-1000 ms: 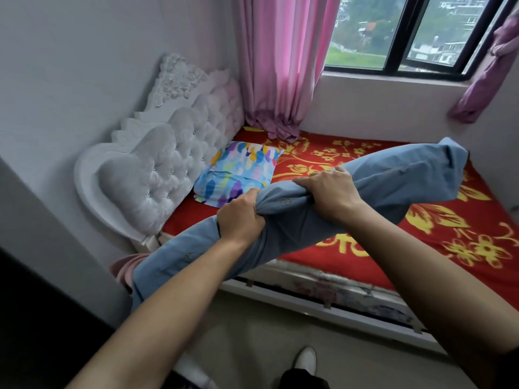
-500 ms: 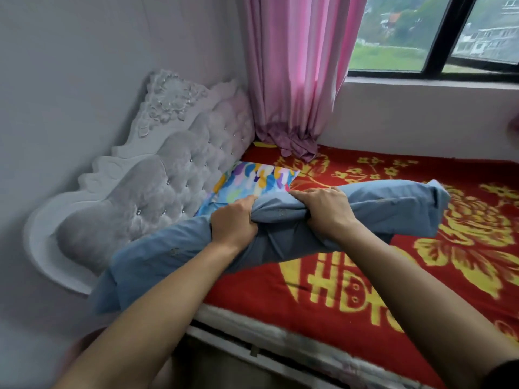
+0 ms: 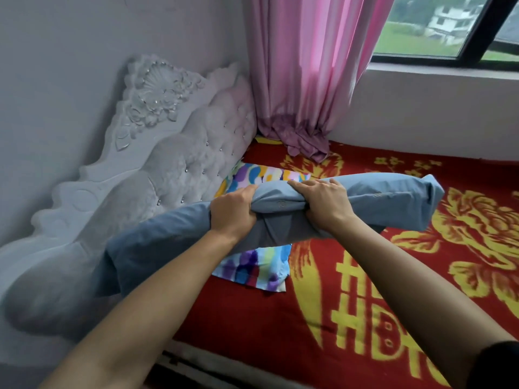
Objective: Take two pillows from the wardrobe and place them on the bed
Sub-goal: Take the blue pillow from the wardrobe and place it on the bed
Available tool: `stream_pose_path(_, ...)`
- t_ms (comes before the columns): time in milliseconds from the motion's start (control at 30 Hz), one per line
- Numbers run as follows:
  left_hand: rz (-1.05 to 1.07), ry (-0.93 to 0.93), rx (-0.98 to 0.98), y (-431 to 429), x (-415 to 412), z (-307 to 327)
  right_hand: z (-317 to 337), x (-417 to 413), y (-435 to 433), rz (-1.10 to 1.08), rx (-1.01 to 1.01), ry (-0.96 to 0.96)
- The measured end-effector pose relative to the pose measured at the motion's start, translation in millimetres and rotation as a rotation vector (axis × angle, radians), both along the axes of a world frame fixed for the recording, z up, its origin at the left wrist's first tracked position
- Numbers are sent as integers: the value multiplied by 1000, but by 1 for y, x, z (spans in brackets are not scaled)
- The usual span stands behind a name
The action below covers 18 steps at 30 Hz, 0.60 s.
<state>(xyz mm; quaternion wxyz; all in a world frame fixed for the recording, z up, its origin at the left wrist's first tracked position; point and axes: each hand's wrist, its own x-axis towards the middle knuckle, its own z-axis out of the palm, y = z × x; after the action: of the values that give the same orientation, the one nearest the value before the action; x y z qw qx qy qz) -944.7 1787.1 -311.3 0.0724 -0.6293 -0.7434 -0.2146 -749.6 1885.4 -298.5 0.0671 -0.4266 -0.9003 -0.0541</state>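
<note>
A long blue pillow (image 3: 393, 197) hangs crosswise above the bed (image 3: 280, 318), which is covered by a red blanket with yellow flowers. My left hand (image 3: 231, 213) and my right hand (image 3: 323, 204) both grip the pillow at its bunched middle. Under it lies a multicoloured pillow (image 3: 252, 269) flat on the blanket near the headboard, partly hidden by the blue one. The blue pillow's left end reaches over the headboard's lower edge.
A white tufted headboard (image 3: 157, 164) runs along the left wall. A pink curtain (image 3: 303, 80) hangs into the far corner and bunches on the bed. A window (image 3: 449, 29) sits above a white sill wall on the far side.
I have come closer to the bed and carried the blue pillow forward over it. It now hangs above the multicoloured pillow, both hands still gripping its middle.
</note>
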Motion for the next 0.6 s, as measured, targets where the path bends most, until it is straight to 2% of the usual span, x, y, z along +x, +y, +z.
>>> stream_pose_path(233, -76, -58, -59, 95, -108, -21, -30, -103, 83, -61, -19, -17)
stream_pose_path(333, -110, -34, -151, 126, -120, -47, -70, -118, 114, -103, -15, 58)
stream_pose_path(400, -210, -24, -229, 140, -115, -77, -114, -111, 132, -249, -56, 121)
stream_pose_path(467, -267, -79, -334, 148, -110, -115, -167, -101, 144, -540, -185, 251)
stream_pose_path(500, -254, -107, -396, 152, -110, -136, -193, -98, 146, -738, -321, 367)
stream_pose_path(533, -219, -119, -476, 155, -112, -159, -219, -98, 143, -925, -513, 524)
stream_pose_path(600, -123, -120, -666, 154, -120, -203, -267, -101, 127, -1127, -856, 880)
